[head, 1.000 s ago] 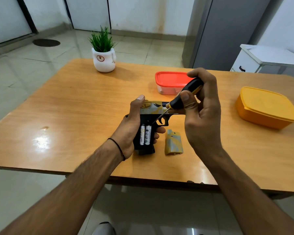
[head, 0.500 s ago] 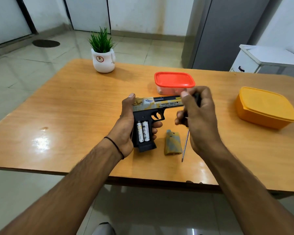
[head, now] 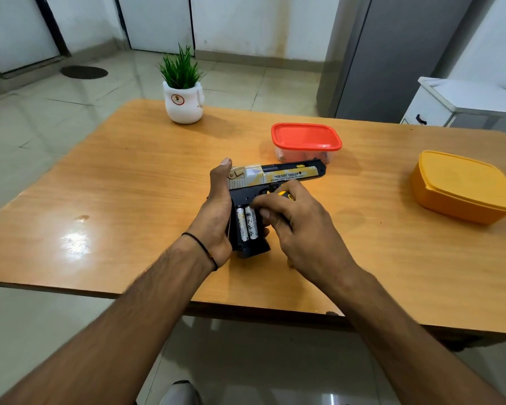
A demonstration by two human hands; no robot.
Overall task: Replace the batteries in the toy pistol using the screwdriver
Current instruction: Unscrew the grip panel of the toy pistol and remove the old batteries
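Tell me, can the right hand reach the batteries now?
Probably yes: the batteries lie uncovered in the toy pistol, and the right hand is beside them, though it holds the screwdriver.

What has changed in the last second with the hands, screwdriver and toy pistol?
The right hand drew the black-and-yellow-handled screwdriver off the black-and-gold toy pistol, kept hold of it, and came down left to the two white batteries. The left hand still grips the pistol; the batteries remain seated.
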